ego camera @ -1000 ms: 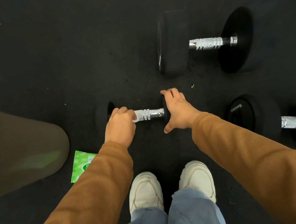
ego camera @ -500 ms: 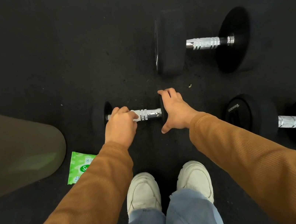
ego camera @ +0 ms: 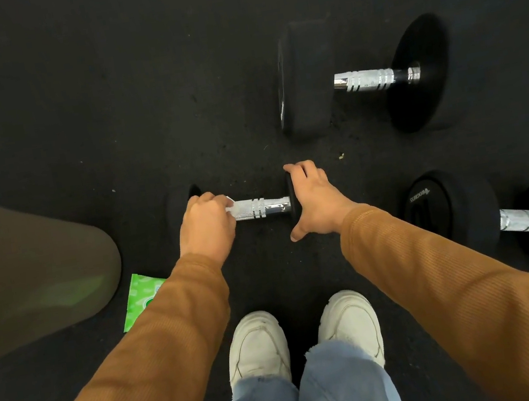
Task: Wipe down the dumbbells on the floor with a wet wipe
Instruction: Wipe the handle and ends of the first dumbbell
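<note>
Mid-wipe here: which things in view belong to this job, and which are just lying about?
Job: small dumbbell, gripped by right hand; wet wipe in left hand; far dumbbell; right-side dumbbell; green wipe pack.
Lying about: grey bin; white shoes.

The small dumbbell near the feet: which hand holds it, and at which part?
The left hand grips a wet wipe around the handle, at its left end; the right hand holds the right weight head from above.
</note>
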`<state>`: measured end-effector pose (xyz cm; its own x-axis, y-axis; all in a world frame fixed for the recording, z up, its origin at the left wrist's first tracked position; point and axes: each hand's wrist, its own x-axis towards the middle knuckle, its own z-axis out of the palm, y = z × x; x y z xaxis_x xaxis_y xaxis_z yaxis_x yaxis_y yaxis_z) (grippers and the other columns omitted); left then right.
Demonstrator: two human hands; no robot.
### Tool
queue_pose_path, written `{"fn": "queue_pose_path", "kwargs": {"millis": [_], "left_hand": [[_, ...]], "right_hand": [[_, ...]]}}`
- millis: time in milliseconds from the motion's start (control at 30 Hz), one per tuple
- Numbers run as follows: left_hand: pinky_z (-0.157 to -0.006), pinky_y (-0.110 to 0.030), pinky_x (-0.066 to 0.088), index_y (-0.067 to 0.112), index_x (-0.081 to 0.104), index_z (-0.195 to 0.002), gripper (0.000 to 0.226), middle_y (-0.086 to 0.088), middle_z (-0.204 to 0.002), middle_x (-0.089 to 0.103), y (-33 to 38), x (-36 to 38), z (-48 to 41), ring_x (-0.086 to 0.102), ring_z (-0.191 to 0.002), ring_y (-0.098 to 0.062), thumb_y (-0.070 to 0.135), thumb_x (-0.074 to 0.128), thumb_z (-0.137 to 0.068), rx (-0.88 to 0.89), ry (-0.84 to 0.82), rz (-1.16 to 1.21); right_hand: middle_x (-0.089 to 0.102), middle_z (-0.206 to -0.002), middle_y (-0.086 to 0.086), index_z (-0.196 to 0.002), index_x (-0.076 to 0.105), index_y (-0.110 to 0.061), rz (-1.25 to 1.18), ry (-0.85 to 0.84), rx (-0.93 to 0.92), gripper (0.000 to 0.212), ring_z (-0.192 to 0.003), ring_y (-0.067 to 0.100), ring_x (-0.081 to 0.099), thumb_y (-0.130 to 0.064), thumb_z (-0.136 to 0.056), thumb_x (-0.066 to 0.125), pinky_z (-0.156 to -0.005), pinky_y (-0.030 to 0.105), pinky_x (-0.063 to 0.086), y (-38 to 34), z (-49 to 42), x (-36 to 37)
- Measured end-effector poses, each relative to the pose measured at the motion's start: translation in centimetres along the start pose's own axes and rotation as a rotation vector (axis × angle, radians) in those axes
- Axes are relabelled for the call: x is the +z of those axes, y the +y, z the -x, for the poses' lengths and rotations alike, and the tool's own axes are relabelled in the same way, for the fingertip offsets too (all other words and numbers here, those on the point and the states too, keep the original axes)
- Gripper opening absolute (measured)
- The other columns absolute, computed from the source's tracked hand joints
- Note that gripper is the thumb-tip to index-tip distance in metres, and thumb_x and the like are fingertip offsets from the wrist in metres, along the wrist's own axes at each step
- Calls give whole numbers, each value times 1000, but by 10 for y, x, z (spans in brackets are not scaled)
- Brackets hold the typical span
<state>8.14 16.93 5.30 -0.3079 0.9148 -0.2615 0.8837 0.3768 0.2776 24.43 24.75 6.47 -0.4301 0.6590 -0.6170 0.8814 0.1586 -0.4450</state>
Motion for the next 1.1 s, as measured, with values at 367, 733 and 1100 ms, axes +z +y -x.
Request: {"fn": "queue_pose_path", "kwargs": {"millis": [367, 733, 1100], "left_hand": [[-89, -29, 37, 14, 59, -120, 29, -9, -112, 59, 1, -3, -16, 46, -107, -24, 10, 45, -95, 43, -106, -41], [-93, -31, 38, 20, 58, -122, 30, -5, -115, 58, 5, -1, -25, 43, -110, -22, 14, 45, -96, 103, -182, -14], [-96, -33, 38, 19, 55, -126, 32, -8, -120, 58, 13, -3, -29, 42, -116, -23, 14, 46, -96, 89, -244, 39]], "right_hand": [[12, -151, 5, -148, 9, -16, 2, -3, -5, 118, -141, 27, 14, -15, -59, 87, -113, 42, 28, 1, 1, 0], [12, -151, 5, -148, 10, -18, 1, 3, 9, 118, -141, 26, 14, -15, -60, 87, -111, 41, 28, 1, -1, 2], [12, -151, 5, -148, 10, -18, 1, -11, 7, 118, -141, 26, 14, -15, -60, 87, -112, 41, 28, 1, -2, 0]]}}
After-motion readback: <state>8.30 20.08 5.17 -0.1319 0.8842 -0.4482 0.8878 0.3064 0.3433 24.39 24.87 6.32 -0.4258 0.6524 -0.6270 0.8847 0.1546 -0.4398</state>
